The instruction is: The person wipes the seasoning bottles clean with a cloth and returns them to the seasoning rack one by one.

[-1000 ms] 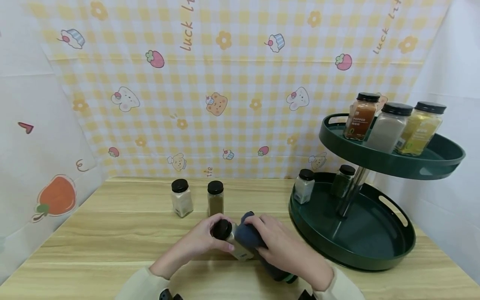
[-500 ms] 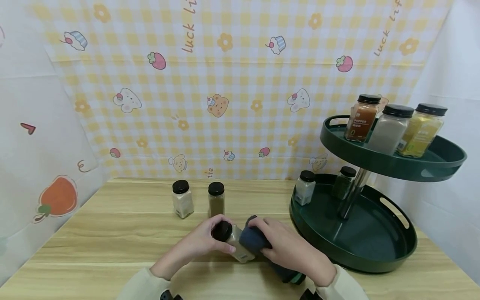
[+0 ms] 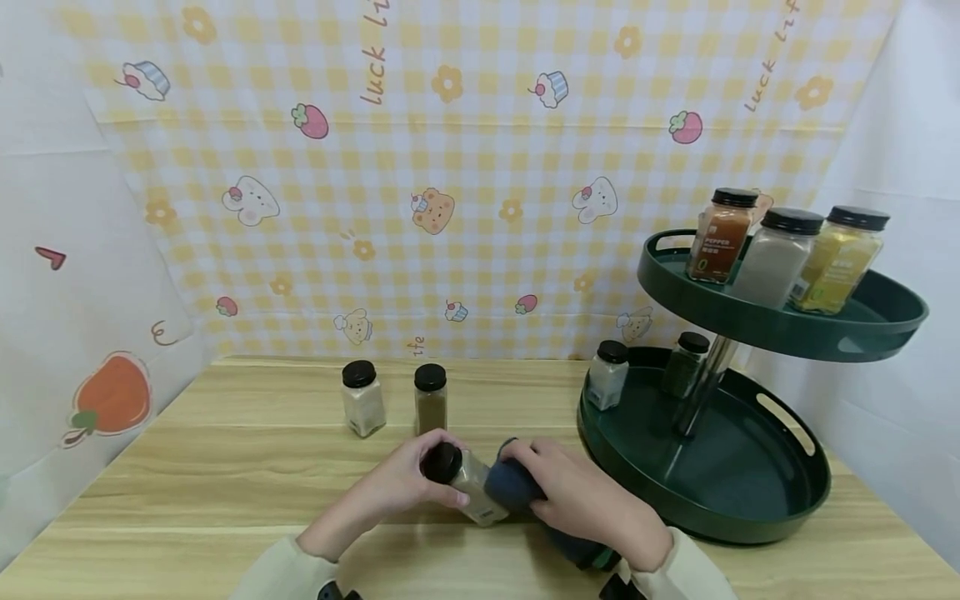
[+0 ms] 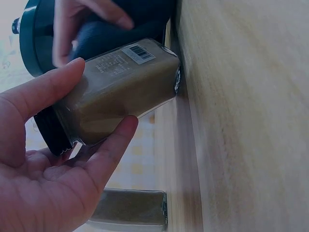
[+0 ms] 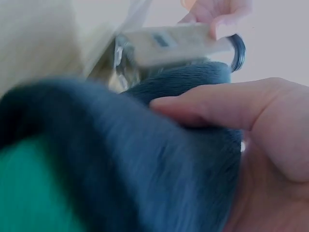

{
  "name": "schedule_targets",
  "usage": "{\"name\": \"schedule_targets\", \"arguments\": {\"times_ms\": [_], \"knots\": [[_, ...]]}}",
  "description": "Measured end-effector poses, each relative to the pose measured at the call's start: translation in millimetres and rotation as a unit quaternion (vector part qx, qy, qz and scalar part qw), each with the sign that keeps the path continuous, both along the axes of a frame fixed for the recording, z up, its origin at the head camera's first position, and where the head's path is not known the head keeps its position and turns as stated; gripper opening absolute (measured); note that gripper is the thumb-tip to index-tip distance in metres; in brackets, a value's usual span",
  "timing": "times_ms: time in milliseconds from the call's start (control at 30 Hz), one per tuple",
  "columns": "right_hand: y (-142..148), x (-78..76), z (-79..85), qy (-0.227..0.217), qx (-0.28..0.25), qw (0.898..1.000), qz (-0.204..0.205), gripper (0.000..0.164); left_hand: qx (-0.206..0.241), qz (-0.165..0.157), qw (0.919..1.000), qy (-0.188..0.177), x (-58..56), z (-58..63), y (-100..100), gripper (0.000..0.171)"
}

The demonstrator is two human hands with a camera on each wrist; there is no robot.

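My left hand (image 3: 412,479) grips a spice jar (image 3: 477,492) just below its black cap. The jar leans, cap toward the upper left, with its base low at the tabletop. In the left wrist view a barcode label shows on the brownish jar (image 4: 120,87), between thumb and fingers. My right hand (image 3: 573,487) holds a bunched dark blue cloth (image 3: 513,483) against the jar's right side. The right wrist view shows the thumb pressing into the fuzzy cloth (image 5: 159,159), whose green part hangs at the lower left.
Behind the left hand stand a pale-filled jar (image 3: 363,400) and a brown-filled jar (image 3: 431,400). On the right is a two-tier green rack (image 3: 750,500). Its upper tier carries a pepper jar (image 3: 722,237) and two others; its lower tier carries two smaller jars.
My right hand and the cloth have shifted slightly right and down along the jar, and the cloth's hanging end has swung right. The left hand keeps its hold in nearly the same place.
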State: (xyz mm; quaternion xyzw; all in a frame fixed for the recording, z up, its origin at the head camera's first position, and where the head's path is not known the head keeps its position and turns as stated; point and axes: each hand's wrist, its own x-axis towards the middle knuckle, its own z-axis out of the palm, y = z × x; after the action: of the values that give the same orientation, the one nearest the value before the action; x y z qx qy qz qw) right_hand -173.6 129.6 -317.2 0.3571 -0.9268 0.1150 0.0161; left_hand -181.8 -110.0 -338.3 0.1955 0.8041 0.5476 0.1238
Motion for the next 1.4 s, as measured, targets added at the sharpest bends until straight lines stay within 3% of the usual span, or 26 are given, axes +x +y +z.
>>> {"name": "schedule_targets", "arguments": {"times_ms": [133,367,500,733,1000,1233,1400], "knots": [[2.5,-1.6,-1.5,0.014,0.021,1.000,0.000,0.052,-0.001,0.003,1.0000,0.000,0.0,-0.6,0.0,0.052],[-6.7,0.7,-1.0,-0.022,-0.056,0.998,-0.018,0.051,-0.001,-0.004,1.0000,-0.001,0.0,-0.2,-0.7,0.052],[-12.7,4.4,1.6,-0.020,-0.080,0.996,-0.027,0.052,0.007,-0.009,0.9999,-0.002,0.3,0.9,-0.9,0.052],[-9.7,4.2,2.0,-0.017,-0.062,0.998,-0.019,0.050,0.001,-0.004,1.0000,-0.005,0.1,2.1,-0.2,0.053],[1.5,-0.3,-0.9,0.048,0.017,0.999,-0.004,0.045,-0.012,0.009,0.9999,0.000,-0.3,1.2,0.7,0.052],[-5.7,2.0,-2.0,0.052,-0.030,0.998,-0.009,0.048,-0.015,0.018,0.9997,-0.009,-0.6,0.7,-0.7,0.053],[-12.4,4.5,-1.9,0.029,-0.056,0.998,-0.026,0.051,-0.013,0.012,0.9998,-0.011,-0.8,0.2,-1.4,0.055]]}}
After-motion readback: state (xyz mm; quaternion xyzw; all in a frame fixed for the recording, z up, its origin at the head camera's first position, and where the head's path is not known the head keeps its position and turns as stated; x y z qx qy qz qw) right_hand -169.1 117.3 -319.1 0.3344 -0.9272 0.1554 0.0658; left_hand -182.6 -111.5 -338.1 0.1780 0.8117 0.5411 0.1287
